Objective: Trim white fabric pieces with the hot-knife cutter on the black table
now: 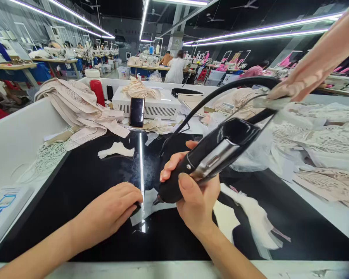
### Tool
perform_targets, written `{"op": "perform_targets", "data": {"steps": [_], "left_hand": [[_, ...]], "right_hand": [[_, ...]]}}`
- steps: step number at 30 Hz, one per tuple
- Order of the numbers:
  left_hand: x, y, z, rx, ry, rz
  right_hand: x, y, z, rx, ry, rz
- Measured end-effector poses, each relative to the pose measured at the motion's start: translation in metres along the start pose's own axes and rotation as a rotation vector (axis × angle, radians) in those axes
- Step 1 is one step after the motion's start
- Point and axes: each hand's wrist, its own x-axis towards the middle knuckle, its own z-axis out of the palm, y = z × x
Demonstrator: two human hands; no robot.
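My right hand (pixel 199 201) is wrapped around a black corded handheld tool (pixel 209 159) with a silver plate on its side. The tool tilts down to the left, its narrow tip at a translucent white piece (pixel 154 203) on the glossy black board (pixel 104 232). Left of the tip, my left hand (pixel 112 207) rests low with its fingers curled together. Something small and dark shows under its fingertips, mostly hidden. Beside my right wrist lie a cream cut piece (pixel 225 219) and a white padded piece (pixel 257 219). Another white piece (pixel 116 150) lies farther back.
A thick black cable (pixel 218 93) arches from the tool, hung by pink fabric (pixel 317 62). Behind stand a phone (pixel 137 112), a white vented box (pixel 163 104) and a red thread cone (pixel 97 92). Fabric piles (pixel 78 102) and lace pieces (pixel 334 143) flank the board.
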Motion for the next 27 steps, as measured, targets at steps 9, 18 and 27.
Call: {"op": "perform_targets", "data": {"steps": [9,18,27], "left_hand": [[0.016,-0.024,-0.002,-0.109,-0.212,-0.037],[0.013,-0.027,-0.002,-0.085,-0.206,-0.022],[0.015,-0.028,-0.001,-0.042,-0.195,-0.005]], "right_hand": [[0.001,0.009,0.008,-0.017,0.033,-0.013],[0.003,0.018,0.014,-0.030,0.032,-0.014],[0.003,0.024,0.013,-0.025,0.034,-0.018]]}}
